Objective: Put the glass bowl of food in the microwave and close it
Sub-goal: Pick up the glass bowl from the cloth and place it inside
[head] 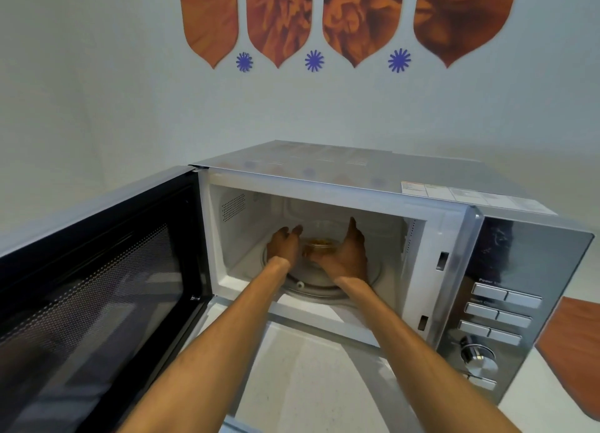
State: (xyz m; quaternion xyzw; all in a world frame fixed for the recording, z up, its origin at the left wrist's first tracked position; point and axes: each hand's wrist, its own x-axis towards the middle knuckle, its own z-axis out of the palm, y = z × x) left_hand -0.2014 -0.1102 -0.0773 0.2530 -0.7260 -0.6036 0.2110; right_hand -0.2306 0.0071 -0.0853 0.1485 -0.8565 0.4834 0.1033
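A silver microwave [363,172] stands on a white counter with its door [97,296] swung wide open to the left. Both my arms reach into its white cavity. A small glass bowl [319,242] with yellowish food sits over the glass turntable [311,286], between my two hands. My left hand [285,244] is against the bowl's left side and my right hand [349,252] cups its right side, thumb raised. The bowl's lower part is hidden behind my hands, so I cannot tell whether it rests on the turntable.
The control panel [496,319] with buttons and a dial fills the microwave's right front. An orange-brown mat [574,348] lies on the counter at the right. The white counter [308,377] runs in front, and a wall with orange and blue decorations rises behind.
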